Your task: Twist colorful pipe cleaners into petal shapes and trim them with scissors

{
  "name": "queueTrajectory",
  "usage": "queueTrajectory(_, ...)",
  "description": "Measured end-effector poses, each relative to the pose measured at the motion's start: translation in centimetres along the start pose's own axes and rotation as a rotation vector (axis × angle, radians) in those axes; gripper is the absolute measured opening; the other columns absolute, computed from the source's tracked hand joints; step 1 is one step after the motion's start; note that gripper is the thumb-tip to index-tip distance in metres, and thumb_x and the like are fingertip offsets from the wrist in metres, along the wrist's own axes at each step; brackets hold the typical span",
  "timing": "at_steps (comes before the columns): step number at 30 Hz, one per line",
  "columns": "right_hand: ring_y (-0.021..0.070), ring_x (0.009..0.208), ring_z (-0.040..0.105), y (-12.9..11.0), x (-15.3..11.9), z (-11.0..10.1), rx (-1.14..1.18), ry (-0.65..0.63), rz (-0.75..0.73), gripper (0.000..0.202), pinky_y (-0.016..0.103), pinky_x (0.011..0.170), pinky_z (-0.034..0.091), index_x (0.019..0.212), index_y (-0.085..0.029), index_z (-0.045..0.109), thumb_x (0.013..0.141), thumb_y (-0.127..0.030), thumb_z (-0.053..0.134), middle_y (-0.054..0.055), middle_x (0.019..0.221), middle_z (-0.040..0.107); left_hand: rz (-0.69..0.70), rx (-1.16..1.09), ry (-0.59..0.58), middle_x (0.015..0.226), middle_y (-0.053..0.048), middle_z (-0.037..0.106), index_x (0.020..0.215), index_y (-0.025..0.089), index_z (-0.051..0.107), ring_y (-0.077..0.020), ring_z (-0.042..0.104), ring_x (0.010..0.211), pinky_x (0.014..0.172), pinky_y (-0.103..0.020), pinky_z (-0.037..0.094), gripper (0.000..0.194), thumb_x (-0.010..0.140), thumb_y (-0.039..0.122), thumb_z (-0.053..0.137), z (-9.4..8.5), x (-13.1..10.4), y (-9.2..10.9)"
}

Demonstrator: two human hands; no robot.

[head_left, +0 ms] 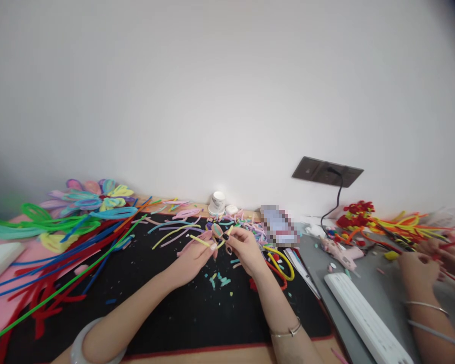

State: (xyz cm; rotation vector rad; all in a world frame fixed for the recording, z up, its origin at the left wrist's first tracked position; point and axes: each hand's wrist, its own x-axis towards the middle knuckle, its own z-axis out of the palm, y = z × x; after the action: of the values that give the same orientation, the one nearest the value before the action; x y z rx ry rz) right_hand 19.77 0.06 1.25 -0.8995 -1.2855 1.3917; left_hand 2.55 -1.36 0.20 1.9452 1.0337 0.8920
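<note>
Over the black mat (167,313) my two hands meet near the middle of the view. My left hand (191,257) is closed on a yellow pipe cleaner (199,241), which slants across its fingertips. Fingers pinched, my right hand (246,248) holds the other part of the yellow strip beside a small looped piece (217,231). Whether that looped piece rests in the left or right fingers I cannot tell. Small teal clippings (222,280) lie on the mat below the hands.
Green, blue and red pipe cleaners (98,258) spread at left, near looped flowers (94,194). A paper cup (217,202) stands at the back. To the right are a pink glue gun (341,254), a white power strip (366,318) and another person's hands (420,268) holding red strips.
</note>
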Motion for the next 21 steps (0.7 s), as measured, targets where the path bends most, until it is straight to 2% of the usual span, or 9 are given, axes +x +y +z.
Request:
queueTrajectory(2,0.0059,0.042,0.042,-0.2,-0.1,0.0,-0.042,-0.034,0.016,0.016,0.018,0.042,0.034,0.072,-0.015,0.060,0.069,-0.029,0.067,-0.004,0.054,0.051,0.027,0.050,-0.071,0.082,-0.005,0.060,0.069,0.021,0.057,-0.0234,0.048,0.098,0.089,-0.035,0.035,0.040,0.089,0.043,0.031,-0.2,-0.2,0.2)
queueTrajectory(6,0.0062,0.038,0.044,-1.1,-0.6,0.4,-0.147,-0.155,0.070,0.011,0.018,0.039,0.034,0.076,-0.015,0.061,0.069,-0.023,0.064,-0.005,0.050,0.051,0.010,0.019,-0.214,0.069,-0.002,0.058,0.066,0.021,0.058,-0.0199,0.052,0.075,0.074,-0.030,0.041,0.041,0.088,0.045,0.033,-0.3,-0.6,0.5)
queueTrajectory(8,0.0053,0.039,0.043,-1.6,-0.9,0.7,-0.204,-0.209,0.088,0.009,0.017,0.038,0.033,0.076,-0.014,0.062,0.069,-0.020,0.062,-0.005,0.055,0.054,0.006,0.001,-0.262,0.068,-0.002,0.058,0.068,0.020,0.059,-0.0187,0.052,0.070,0.070,-0.029,0.041,0.039,0.087,0.046,0.036,-0.3,-0.8,0.5)
queueTrajectory(14,0.0042,0.042,0.042,-1.9,-1.4,1.4,-0.366,-0.281,0.136,0.021,0.016,0.038,0.031,0.088,-0.014,0.065,0.069,-0.016,0.057,-0.002,0.065,0.057,0.019,0.016,-0.295,0.064,-0.002,0.059,0.068,0.020,0.060,-0.0181,0.052,0.062,0.061,-0.027,0.039,0.036,0.084,0.047,0.041,0.0,-1.2,0.2)
queueTrajectory(18,0.0047,0.045,0.041,-1.9,-1.5,1.6,-0.419,-0.333,0.079,0.015,0.016,0.042,0.030,0.081,-0.014,0.067,0.071,-0.016,0.056,-0.002,0.060,0.055,0.054,0.107,-0.336,0.069,-0.003,0.061,0.067,0.020,0.059,-0.0175,0.052,0.062,0.059,-0.026,0.036,0.035,0.086,0.042,0.039,0.1,-1.4,0.0)
queueTrajectory(21,0.0045,0.042,0.038,-1.8,-1.4,1.6,-0.365,-0.315,0.070,0.007,0.016,0.039,0.028,0.073,-0.015,0.063,0.072,-0.019,0.057,-0.004,0.055,0.051,0.053,0.141,-0.337,0.063,-0.002,0.057,0.065,0.019,0.058,-0.0153,0.047,0.055,0.053,-0.025,0.031,0.038,0.087,0.043,0.037,0.2,-1.4,-0.1)
